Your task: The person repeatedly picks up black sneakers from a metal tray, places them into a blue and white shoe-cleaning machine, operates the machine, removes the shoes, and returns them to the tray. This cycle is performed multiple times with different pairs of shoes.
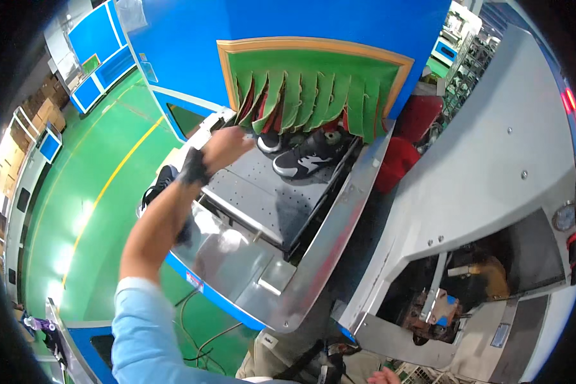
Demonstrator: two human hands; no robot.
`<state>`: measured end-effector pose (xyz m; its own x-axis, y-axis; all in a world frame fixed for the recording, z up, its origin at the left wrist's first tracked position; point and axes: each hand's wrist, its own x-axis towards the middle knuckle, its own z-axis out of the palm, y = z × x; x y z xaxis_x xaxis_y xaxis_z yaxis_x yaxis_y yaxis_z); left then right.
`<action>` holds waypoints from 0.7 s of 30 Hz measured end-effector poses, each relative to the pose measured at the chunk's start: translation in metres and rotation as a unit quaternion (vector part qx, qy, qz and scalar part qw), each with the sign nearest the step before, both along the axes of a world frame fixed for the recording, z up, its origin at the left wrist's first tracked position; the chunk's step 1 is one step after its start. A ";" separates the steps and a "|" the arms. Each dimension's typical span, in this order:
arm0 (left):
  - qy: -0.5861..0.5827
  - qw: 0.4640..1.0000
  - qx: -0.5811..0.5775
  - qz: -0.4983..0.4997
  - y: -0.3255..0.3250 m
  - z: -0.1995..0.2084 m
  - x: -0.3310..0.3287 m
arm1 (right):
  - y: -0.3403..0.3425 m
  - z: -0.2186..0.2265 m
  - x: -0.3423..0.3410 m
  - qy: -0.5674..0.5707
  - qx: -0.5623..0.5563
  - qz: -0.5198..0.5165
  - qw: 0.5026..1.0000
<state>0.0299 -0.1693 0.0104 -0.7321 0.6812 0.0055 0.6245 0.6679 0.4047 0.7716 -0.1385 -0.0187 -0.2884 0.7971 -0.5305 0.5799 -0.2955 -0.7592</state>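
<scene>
My left hand (227, 148), with a black band at the wrist, reaches over the near end of a grey perforated conveyor (253, 200). Its fingers are blurred, so their grip is unclear. Just right of it, a black shoe with a pale toe (269, 142) lies partly under a green strip curtain (310, 96). A black sneaker with white markings (307, 157) sits on the conveyor beside that shoe, its heel near the strips. Only a little of my right hand (383, 376) shows at the lower edge, low by my lap; its fingers are mostly cut off.
Behind my left forearm is another dark shoe (157, 187), its support hidden. A shiny metal ledge (227, 256) borders the conveyor. A large grey machine (470, 153) stands on the right, with red chairs (397, 163) behind. Cables (201, 345) lie on the green floor.
</scene>
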 end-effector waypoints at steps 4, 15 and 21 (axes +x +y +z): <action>-0.054 0.977 0.114 0.170 0.104 -0.091 -0.066 | -0.017 -0.047 0.015 0.006 0.049 0.140 0.989; -0.188 0.942 0.215 0.178 0.065 -0.101 -0.023 | -0.030 -0.004 -0.045 -0.143 0.054 0.122 0.981; -0.426 0.789 0.439 0.056 -0.079 -0.020 0.184 | -0.027 -0.002 -0.105 0.292 0.006 0.116 0.949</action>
